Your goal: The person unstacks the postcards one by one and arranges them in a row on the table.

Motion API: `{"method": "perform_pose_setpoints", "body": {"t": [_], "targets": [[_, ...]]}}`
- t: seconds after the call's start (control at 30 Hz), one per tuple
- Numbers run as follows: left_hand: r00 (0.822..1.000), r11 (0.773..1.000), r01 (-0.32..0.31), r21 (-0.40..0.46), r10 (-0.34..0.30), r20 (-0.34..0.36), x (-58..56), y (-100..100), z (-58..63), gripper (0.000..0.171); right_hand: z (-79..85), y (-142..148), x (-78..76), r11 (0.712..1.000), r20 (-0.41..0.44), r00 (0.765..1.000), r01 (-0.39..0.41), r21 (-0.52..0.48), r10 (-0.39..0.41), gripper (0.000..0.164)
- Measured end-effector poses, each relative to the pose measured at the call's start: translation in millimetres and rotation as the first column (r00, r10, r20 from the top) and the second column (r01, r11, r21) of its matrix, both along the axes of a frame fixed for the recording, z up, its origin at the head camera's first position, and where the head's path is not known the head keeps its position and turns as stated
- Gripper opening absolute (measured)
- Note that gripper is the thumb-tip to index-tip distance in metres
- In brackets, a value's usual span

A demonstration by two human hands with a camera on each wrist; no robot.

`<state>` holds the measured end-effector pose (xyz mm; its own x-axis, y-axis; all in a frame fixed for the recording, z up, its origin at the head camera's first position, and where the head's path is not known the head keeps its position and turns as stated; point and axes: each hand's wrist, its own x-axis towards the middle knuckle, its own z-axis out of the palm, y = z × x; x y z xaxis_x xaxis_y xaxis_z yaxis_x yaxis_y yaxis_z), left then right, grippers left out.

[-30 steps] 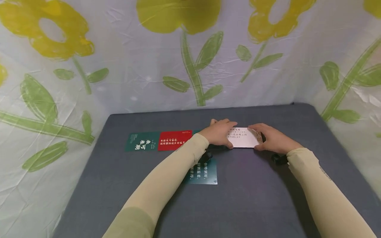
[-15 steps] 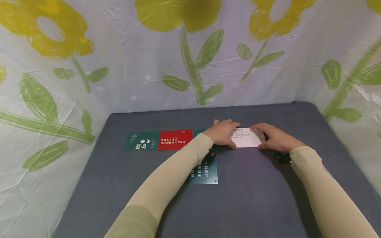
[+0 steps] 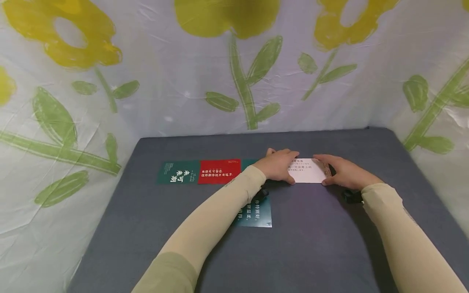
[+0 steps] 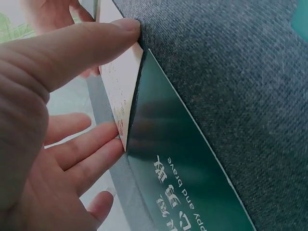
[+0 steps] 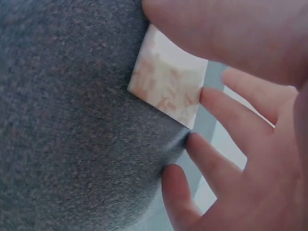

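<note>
A white card with printed writing lies at the right end of a row of cards on the grey table. My left hand holds its left part, thumb on the near edge and fingertips at the far edge. At the other end my right hand grips it the same way across its width. In the left wrist view, a dark green card with white lettering lies beside the white card's end, a thin dark gap between them. The right wrist view shows the white card's patterned end between thumb and fingers.
Further left in the row lie a red card and a green card. Below the row, a teal card is partly hidden by my left forearm. A flower-printed curtain stands behind the grey table.
Both hands have shifted slightly right along with the white card, relative to the red card. The head view has also moved a little. The other cards have stayed put.
</note>
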<state>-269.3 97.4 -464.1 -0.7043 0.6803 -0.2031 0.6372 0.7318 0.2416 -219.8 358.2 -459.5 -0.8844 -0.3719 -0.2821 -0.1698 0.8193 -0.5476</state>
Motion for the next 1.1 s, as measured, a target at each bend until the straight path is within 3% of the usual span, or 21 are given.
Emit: {"method": "perform_pose_setpoints", "body": {"t": [0.1, 0.2, 0.43, 0.7, 0.87, 1.1], "targets": [[0.998, 1.000, 0.005, 0.001, -0.005, -0.064, 5.4, -3.4, 3.8, 0.100, 2.5, -2.7, 1.2, 1.000, -0.026, 1.000, 0.001, -0.009, -0.001, 0.098], [0.995, 0.999, 0.001, 0.034, 0.003, -0.101, 19.5, -13.6, 6.9, 0.099, 0.2, -8.1, 11.4, 1.000, -0.074, 0.997, 0.019, -0.016, -0.020, 0.099], [0.995, 0.991, -0.020, 0.133, 0.032, -0.090, 55.9, -68.9, 19.1, 0.097, 11.6, -43.9, 45.4, 0.997, -0.162, 0.984, 0.072, -0.040, -0.078, 0.092], [0.992, 0.983, -0.126, 0.135, 0.123, 0.035, 97.7, -151.1, 14.6, 0.095, 21.7, -115.8, 71.5, 0.993, -0.261, 0.959, -0.115, -0.008, 0.109, 0.073], [0.989, 0.984, -0.142, 0.108, 0.138, 0.046, 111.8, -177.5, 11.0, 0.100, 20.2, -152.1, 79.5, 0.989, -0.214, 0.965, -0.146, 0.033, 0.149, 0.077], [0.986, 0.987, -0.143, 0.071, 0.136, 0.098, 121.2, -187.6, 13.6, 0.103, 8.2, -179.7, 88.1, 0.981, -0.150, 0.971, -0.179, 0.069, 0.188, 0.093]]}}
